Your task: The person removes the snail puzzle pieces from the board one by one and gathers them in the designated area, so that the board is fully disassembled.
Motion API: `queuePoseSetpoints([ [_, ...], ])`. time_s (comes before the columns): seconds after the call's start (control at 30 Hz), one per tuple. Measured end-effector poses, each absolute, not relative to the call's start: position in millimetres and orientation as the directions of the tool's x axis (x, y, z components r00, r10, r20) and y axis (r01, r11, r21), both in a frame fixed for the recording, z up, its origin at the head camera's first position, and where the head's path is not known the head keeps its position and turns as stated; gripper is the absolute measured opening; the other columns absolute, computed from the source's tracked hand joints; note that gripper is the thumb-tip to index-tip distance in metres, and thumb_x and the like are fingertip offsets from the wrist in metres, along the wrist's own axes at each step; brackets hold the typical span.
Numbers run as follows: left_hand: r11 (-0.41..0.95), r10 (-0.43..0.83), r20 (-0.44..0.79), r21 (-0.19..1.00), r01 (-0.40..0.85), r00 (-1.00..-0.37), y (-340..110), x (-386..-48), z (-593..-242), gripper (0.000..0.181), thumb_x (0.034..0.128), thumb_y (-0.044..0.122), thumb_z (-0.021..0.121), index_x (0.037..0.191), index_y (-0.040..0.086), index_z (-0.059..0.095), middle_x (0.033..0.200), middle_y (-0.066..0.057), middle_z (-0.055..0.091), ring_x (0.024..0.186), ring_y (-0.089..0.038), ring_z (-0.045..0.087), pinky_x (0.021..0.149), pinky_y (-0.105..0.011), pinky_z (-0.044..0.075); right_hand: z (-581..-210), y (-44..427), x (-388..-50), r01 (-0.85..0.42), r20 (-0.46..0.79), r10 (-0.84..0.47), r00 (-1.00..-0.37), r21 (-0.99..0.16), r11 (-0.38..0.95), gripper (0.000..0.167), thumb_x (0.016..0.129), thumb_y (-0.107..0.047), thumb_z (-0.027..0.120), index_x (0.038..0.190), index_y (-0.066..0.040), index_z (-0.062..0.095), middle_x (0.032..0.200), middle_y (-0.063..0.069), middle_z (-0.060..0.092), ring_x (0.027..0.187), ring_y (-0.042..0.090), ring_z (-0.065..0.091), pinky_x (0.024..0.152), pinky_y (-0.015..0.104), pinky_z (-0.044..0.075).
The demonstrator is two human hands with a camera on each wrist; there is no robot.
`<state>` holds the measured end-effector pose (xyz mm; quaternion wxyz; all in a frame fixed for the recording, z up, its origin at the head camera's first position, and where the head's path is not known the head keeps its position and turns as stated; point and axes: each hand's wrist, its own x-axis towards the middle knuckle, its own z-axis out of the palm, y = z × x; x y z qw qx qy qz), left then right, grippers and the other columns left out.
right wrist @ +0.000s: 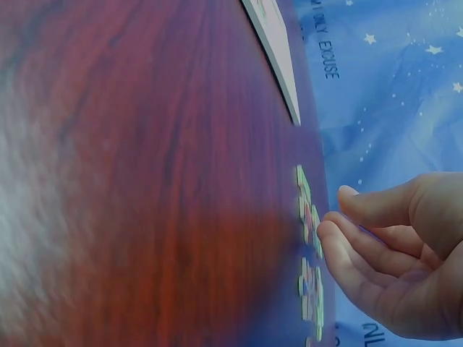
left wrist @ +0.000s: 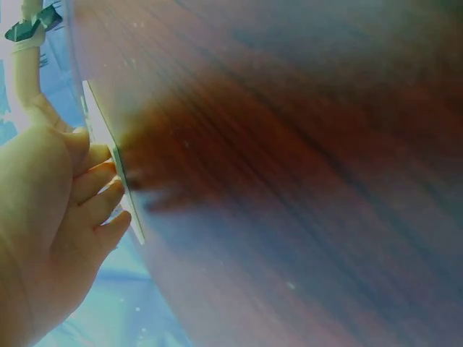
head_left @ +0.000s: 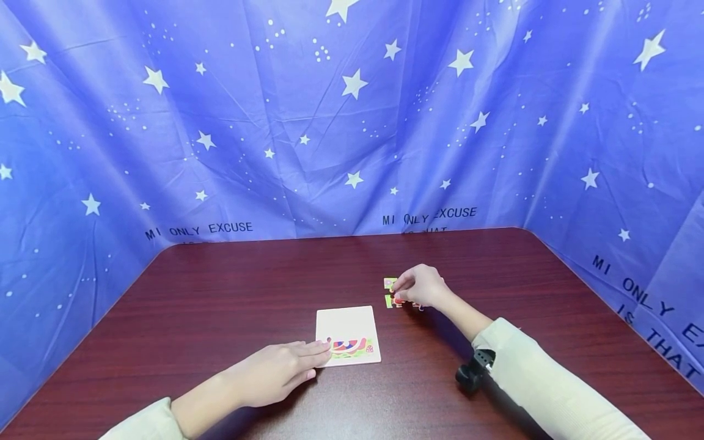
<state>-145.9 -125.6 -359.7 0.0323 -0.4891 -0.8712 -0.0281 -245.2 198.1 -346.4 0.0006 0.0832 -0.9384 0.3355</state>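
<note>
The left hand point(head_left: 278, 371) rests straight fingers on a board point(head_left: 344, 322); the right point(head_left: 424, 286), parted, empty, hovers by puzzle pieces point(head_left: 389, 302).

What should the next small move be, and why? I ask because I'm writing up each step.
Probably pinch one of the loose puzzle pieces with the right hand: it is over them with no piece visible in its grip, while the left hand rests on the board, whose far part is blank.
</note>
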Motion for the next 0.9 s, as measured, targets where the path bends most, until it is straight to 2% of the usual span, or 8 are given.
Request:
queuePoseSetpoints([
  [0.17, 0.489, 0.865, 0.144, -0.033, 0.871, -0.481, -124.1, -147.7, -360.5, 0.034, 0.0995, 0.02, 0.05, 0.131, 0.011, 0.06, 0.138, -0.004, 0.058, 0.127, -0.017, 0.057, 0.103, -0.037, 0.051, -346.9, 191.8, -239.1, -0.233, 0.091, -0.226, -0.97, -0.622, 0.747, 0.01, 0.075, -0.008, 0.078, 0.086, -0.008, 0.077, 0.076, 0.004, 0.076, 0.055, 0.003, 0.061, 0.057, 0.02, 0.049],
  [0.27, 0.488, 0.864, 0.162, -0.029, 0.872, -0.478, -123.0, -147.1, -360.4, 0.033, 0.0988, 0.019, 0.052, 0.129, 0.01, 0.06, 0.137, -0.004, 0.06, 0.126, -0.017, 0.058, 0.102, -0.037, 0.051, -346.9, 188.1, -235.7, -0.281, 0.116, -0.267, -0.957, -0.609, 0.742, 0.011, 0.075, -0.009, 0.078, 0.086, -0.009, 0.078, 0.076, 0.003, 0.076, 0.062, 0.003, 0.065, 0.066, 0.021, 0.051],
  [0.5, 0.541, 0.834, 0.109, 0.027, 0.841, -0.54, -117.7, -145.4, -356.2, 0.038, 0.0992, 0.021, 0.051, 0.135, 0.011, 0.055, 0.142, -0.004, 0.055, 0.131, -0.019, 0.054, 0.105, -0.039, 0.048, -346.3, 179.1, -229.2, -0.316, 0.104, -0.327, -0.939, -0.634, 0.706, 0.012, 0.075, -0.01, 0.079, 0.087, -0.008, 0.076, 0.079, 0.004, 0.076, 0.069, 0.009, 0.071, 0.069, 0.024, 0.055],
  [0.9, 0.508, 0.859, 0.04, 0.055, 0.859, -0.511, -99.1, -150.2, -359.3, 0.046, 0.1013, 0.023, 0.047, 0.146, 0.012, 0.043, 0.152, -0.002, 0.043, 0.142, -0.017, 0.041, 0.112, -0.037, 0.042, -349.2, 162.7, -207.2, -0.432, 0.107, -0.481, -0.87, -0.637, 0.638, 0.011, 0.078, -0.007, 0.076, 0.088, -0.004, 0.074, 0.08, 0.006, 0.076, 0.07, 0.009, 0.069, 0.064, 0.016, 0.054],
])
